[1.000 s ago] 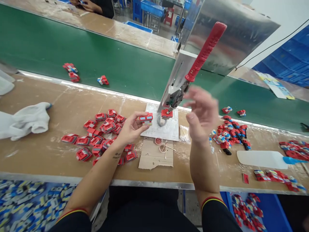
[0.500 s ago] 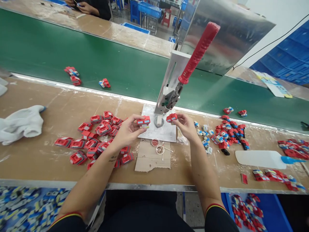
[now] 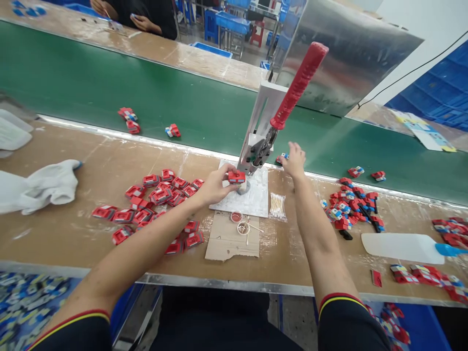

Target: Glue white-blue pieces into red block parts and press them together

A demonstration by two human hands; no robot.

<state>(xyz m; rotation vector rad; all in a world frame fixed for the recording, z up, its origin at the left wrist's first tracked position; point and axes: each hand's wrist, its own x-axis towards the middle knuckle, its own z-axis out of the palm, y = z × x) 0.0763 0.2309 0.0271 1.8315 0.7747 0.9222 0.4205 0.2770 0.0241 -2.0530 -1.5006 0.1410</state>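
My left hand (image 3: 218, 184) pinches a small red toy piece (image 3: 237, 176) and holds it on the round seat under the hand press (image 3: 260, 146). The press's red handle (image 3: 300, 80) is tilted up. The press stands on a white base plate (image 3: 256, 201). My right hand (image 3: 294, 159) reaches past the press to the edge of the green conveyor belt (image 3: 204, 105). Its fingers are spread. A red and blue toy piece (image 3: 281, 157) lies at its fingertips on the belt edge.
Left of the plate lies a pile of red pieces (image 3: 161, 195), and right of it a mixed pile (image 3: 353, 204). Also on the bench: cotton swabs (image 3: 278, 204), cardboard (image 3: 230, 239), a white bottle (image 3: 402, 242), a white glove (image 3: 44, 183). Another person's hands (image 3: 142, 22) work across the belt.
My left hand moved its red piece onto the press seat. My right hand carried the other piece from the press out to the belt edge and spread its fingers there.
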